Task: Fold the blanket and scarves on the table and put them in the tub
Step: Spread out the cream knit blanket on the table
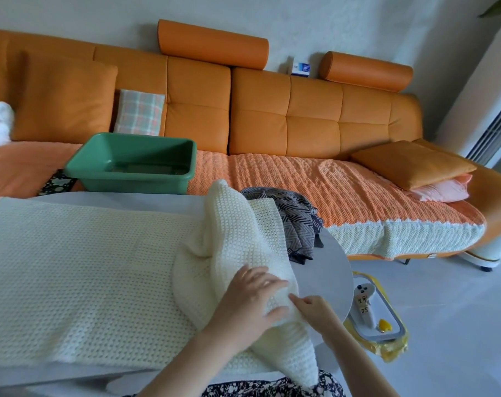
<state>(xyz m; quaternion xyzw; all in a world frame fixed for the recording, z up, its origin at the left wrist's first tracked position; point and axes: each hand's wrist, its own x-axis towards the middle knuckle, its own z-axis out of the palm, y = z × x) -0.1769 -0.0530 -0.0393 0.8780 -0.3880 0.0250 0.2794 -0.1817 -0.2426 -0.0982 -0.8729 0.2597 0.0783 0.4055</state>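
The cream blanket covers most of the white tabletop and bunches at its right end, where the left hand presses flat and the right hand pinches a fold. A dark zigzag scarf lies at the far right edge, and the green tub sits on the orange sofa beyond. A floor device bears handwritten tags, seemingly 19 and 05.

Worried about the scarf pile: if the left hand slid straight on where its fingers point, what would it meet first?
The left hand would first push into the bunched cream blanket ahead; beyond, bare table. The dark scarf seems farther back, though depth is unclear.
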